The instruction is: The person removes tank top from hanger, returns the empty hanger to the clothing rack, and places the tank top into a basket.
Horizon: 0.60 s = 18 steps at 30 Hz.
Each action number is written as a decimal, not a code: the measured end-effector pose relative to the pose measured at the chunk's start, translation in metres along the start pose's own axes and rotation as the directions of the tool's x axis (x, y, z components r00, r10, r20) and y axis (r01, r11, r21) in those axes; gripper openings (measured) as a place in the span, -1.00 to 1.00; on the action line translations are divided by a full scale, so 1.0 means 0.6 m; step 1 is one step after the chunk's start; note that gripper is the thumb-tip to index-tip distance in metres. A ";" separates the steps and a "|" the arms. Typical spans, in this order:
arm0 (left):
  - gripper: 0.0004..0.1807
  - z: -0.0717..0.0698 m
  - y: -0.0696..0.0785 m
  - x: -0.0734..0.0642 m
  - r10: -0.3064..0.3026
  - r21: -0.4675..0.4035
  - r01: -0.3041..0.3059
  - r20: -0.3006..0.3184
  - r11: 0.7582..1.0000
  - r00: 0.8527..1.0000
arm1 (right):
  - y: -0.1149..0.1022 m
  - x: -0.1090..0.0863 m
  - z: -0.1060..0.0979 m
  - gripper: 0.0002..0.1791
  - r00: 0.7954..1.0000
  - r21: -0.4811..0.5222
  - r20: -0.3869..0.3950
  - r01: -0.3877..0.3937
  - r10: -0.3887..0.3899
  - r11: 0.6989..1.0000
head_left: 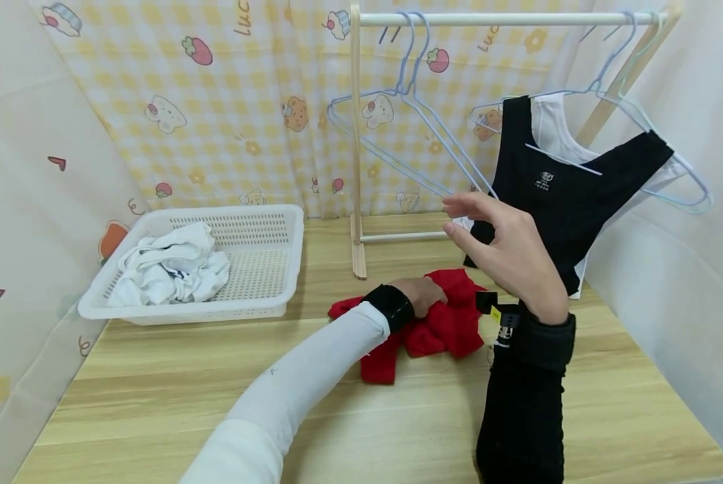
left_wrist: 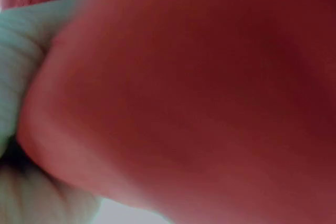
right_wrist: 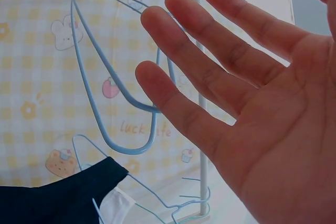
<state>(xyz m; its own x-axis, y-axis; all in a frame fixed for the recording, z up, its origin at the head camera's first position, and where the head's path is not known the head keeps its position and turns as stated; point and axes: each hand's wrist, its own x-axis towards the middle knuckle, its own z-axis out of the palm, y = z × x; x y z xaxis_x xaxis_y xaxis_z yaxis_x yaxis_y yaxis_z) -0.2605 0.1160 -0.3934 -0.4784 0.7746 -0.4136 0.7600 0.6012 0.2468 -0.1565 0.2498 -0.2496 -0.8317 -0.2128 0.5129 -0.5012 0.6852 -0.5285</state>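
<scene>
A crumpled red garment (head_left: pixel 461 323) lies on the wooden table in front of the clothes rack. My left hand (head_left: pixel 423 296) grips it; in the left wrist view the red cloth passes between thumb and fingers and fills most of the picture. Raised to the right of it is my right hand (head_left: pixel 512 245), holding nothing, its fingers extended in the right wrist view. Behind those fingers, bare blue hangers (right_wrist: pixel 128 151) hang from the rack. Close by the right hand, a black sleeveless top (head_left: pixel 555 195) hangs on a hanger.
The clothes rack (head_left: pixel 506 19) stands at the back right, with a white garment (head_left: pixel 551 124) behind the black top. At the left sits a white plastic basket (head_left: pixel 216 311) with crumpled white cloth (head_left: pixel 176 269) in it. Patterned curtains (head_left: pixel 228 134) enclose the table (head_left: pixel 173 383).
</scene>
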 end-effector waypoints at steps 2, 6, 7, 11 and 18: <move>-0.61 0.005 -0.007 0.002 0.052 -0.025 -0.053 -0.028 0.998 0.998 | 0.000 -0.001 0.000 -0.60 1.000 -0.004 0.001 0.006 -0.006 1.000; -0.64 -0.002 -0.011 -0.024 0.101 -0.101 -0.106 -0.061 0.989 0.993 | 0.001 -0.004 0.000 -0.61 1.000 0.002 0.004 0.001 -0.001 1.000; -0.62 -0.005 -0.015 -0.029 0.113 -0.116 -0.120 -0.070 0.986 0.991 | 0.002 -0.005 0.000 -0.61 1.000 0.003 0.003 -0.004 0.004 1.000; -0.57 -0.027 -0.030 -0.050 0.140 -0.120 -0.155 -0.126 0.981 0.982 | 0.003 -0.007 -0.002 -0.63 1.000 0.008 -0.008 0.002 -0.001 1.000; -0.65 -0.109 -0.033 -0.115 0.154 -0.130 -0.185 -0.213 0.974 0.965 | 0.005 -0.005 -0.005 -0.65 1.000 0.009 -0.004 0.001 -0.001 1.000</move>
<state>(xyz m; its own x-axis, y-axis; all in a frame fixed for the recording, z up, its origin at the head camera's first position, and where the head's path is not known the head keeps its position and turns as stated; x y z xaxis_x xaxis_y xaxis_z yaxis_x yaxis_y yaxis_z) -0.2714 0.0633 -0.3125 -0.4379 0.8820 -0.1743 0.7714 0.4682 0.4311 -0.1550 0.2543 -0.2507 -0.8304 -0.2110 0.5157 -0.5040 0.6790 -0.5338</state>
